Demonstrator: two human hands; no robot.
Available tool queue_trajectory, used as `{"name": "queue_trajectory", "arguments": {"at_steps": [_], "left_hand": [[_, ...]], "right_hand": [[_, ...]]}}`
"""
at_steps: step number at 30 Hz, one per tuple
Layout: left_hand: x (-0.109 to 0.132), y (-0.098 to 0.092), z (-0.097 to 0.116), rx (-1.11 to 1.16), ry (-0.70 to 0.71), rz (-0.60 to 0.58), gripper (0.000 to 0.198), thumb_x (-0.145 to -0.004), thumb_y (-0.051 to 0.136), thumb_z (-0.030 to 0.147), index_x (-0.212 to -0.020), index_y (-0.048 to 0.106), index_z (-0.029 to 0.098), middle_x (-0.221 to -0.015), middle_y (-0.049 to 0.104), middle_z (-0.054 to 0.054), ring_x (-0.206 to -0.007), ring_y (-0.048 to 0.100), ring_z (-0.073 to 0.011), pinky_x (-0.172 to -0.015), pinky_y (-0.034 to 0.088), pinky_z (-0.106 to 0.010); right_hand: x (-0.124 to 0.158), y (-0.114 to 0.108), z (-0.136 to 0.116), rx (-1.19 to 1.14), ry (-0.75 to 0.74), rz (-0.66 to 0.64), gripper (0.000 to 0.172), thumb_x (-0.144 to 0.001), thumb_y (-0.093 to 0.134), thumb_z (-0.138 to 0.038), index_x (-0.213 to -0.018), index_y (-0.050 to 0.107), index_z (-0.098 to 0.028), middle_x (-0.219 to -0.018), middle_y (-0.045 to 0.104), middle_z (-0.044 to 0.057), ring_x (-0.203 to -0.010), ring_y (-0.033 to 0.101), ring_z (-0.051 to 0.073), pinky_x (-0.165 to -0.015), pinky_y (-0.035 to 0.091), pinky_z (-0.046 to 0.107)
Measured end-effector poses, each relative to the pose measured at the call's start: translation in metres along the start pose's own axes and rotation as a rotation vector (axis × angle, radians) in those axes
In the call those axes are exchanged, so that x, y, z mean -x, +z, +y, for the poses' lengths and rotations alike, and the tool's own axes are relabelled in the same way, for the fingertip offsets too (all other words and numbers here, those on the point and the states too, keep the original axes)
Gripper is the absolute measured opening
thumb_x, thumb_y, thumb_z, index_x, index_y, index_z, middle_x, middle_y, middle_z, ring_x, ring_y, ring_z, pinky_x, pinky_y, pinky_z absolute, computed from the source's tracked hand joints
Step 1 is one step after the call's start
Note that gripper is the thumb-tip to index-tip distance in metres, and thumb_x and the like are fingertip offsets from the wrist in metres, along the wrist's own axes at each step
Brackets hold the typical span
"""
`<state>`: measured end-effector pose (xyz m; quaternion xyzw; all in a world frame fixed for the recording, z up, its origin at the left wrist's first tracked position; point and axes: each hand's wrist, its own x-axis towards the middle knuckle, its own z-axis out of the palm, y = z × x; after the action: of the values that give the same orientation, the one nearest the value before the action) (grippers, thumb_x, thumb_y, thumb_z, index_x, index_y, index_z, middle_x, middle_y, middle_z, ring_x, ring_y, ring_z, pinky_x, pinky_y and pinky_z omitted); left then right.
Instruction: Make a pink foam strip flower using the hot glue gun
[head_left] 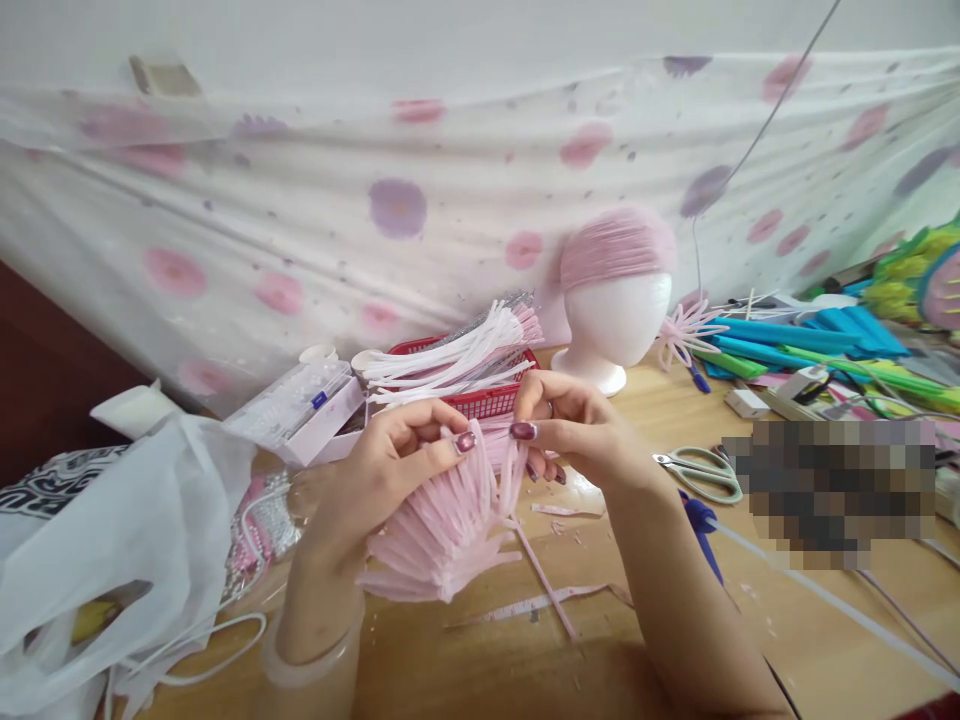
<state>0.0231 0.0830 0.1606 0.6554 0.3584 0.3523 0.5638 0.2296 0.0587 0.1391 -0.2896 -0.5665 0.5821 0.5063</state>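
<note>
My left hand point(390, 465) is closed around a fan-shaped bundle of pale pink fuzzy stems point(442, 530), gripping it near the top. My right hand point(570, 425) pinches one stem of that same bundle beside the left thumb. Both hands hover above the wooden table point(525, 660). A loose pink stem point(551, 590) trails from the bundle onto the table.
A red basket point(487, 400) of white and pink stems stands behind the hands. A white foam head point(616, 320) with a pink cap is at back right. Green-handled scissors point(701, 475), a clear box point(300, 405), a white plastic bag point(112, 560) and bright paper sheets point(810, 345) lie around.
</note>
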Motion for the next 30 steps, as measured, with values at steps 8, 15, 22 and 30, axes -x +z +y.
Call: {"name": "queue_trajectory", "arguments": {"at_steps": [8,15,22,30], "left_hand": [[0.0,-0.001,-0.002,0.014,0.002,-0.02,0.013,-0.073,0.071,0.033,-0.075,0.066,0.021,-0.058,0.053,0.003,-0.052,0.044,-0.0116,-0.048,0.031,-0.023],[-0.002,0.0,-0.004,0.019,0.005,-0.036,0.014,-0.073,0.072,0.033,-0.077,0.066,0.02,-0.058,0.053,0.004,-0.053,0.043,-0.0109,-0.048,0.03,-0.022],[-0.002,0.002,-0.008,0.08,0.0,-0.071,0.014,-0.075,0.072,0.031,-0.078,0.067,0.019,-0.059,0.056,0.003,-0.054,0.045,-0.0092,-0.049,0.032,-0.019],[-0.004,-0.005,-0.012,0.254,0.037,0.021,0.009,-0.072,0.077,0.026,-0.074,0.071,0.019,-0.061,0.061,0.003,-0.053,0.05,-0.007,-0.049,0.037,-0.014]], "right_hand": [[0.0,0.003,0.002,0.008,-0.003,0.026,0.014,-0.081,0.071,-0.019,-0.074,0.059,-0.019,-0.055,0.069,-0.004,-0.04,0.055,0.007,-0.036,0.041,0.013],[0.0,0.003,0.003,-0.052,0.03,0.006,0.012,-0.082,0.07,-0.017,-0.075,0.06,-0.019,-0.056,0.071,-0.004,-0.041,0.059,0.007,-0.038,0.047,0.013],[-0.001,0.002,0.003,-0.073,0.076,-0.03,0.012,-0.081,0.072,-0.014,-0.08,0.061,-0.017,-0.059,0.072,-0.003,-0.041,0.06,0.006,-0.04,0.05,0.012],[-0.002,0.005,0.001,0.01,0.002,0.048,0.016,-0.09,0.069,-0.032,-0.092,0.057,-0.021,-0.054,0.063,-0.007,-0.042,0.053,0.007,-0.039,0.044,0.014]]}}
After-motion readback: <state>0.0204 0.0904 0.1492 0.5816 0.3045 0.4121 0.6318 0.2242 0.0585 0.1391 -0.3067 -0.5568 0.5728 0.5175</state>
